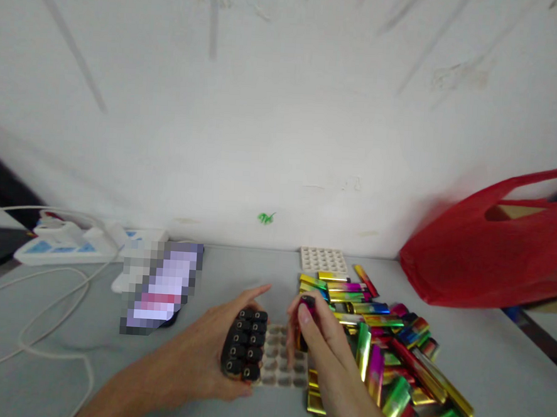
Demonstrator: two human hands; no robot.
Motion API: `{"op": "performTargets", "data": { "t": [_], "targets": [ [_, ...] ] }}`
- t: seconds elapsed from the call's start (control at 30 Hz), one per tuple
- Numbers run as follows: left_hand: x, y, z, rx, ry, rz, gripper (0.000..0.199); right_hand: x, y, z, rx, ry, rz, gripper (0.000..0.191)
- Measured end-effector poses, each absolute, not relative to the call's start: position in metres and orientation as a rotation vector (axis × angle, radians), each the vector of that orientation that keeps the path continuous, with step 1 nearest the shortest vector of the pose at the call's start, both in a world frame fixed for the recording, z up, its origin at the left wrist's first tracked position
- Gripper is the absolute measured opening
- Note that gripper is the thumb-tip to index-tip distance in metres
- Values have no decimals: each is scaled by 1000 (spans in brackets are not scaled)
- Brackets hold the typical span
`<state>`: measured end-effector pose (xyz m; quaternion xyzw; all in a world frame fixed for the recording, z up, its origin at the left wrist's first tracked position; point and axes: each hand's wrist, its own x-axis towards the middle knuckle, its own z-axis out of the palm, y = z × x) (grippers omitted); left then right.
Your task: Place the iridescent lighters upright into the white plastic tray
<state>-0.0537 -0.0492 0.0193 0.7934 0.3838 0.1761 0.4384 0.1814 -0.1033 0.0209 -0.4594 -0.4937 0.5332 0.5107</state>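
Observation:
A pale tray (pixel 283 380) with rows of square pockets lies on the table between my hands. Upright lighters with black tops (pixel 247 345) fill two columns at its left side. My left hand (pixel 213 346) curves round these lighters from the left, its thumb at the near side and a finger stretched past the far side. Over the tray's right part, my right hand (pixel 318 330) pinches a single dark-topped lighter (pixel 307 301), its body mostly hidden by the fingers. Loose shiny lighters (pixel 376 368) in many colours lie heaped beside and beyond my right hand.
A second pale tray (pixel 323 260) lies by the wall. A red bag (pixel 488 253) stands at the back right. On the left are a phone (pixel 167 286) with a blurred screen, a white power strip (pixel 75 246) and loose white cables (pixel 55 353).

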Motion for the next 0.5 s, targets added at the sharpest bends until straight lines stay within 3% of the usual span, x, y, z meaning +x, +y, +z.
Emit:
{"op": "performTargets", "data": {
  "t": [0.17, 0.5],
  "targets": [
    [-55, -49, 18, 1943, 979, 436, 124, 186, -102, 24, -1099, -1524, 972, 28],
    [-55, -50, 21, 1929, 1017, 393, 131, 189, -99, 13, -1015, -1812, 664, 46]
  ]
}}
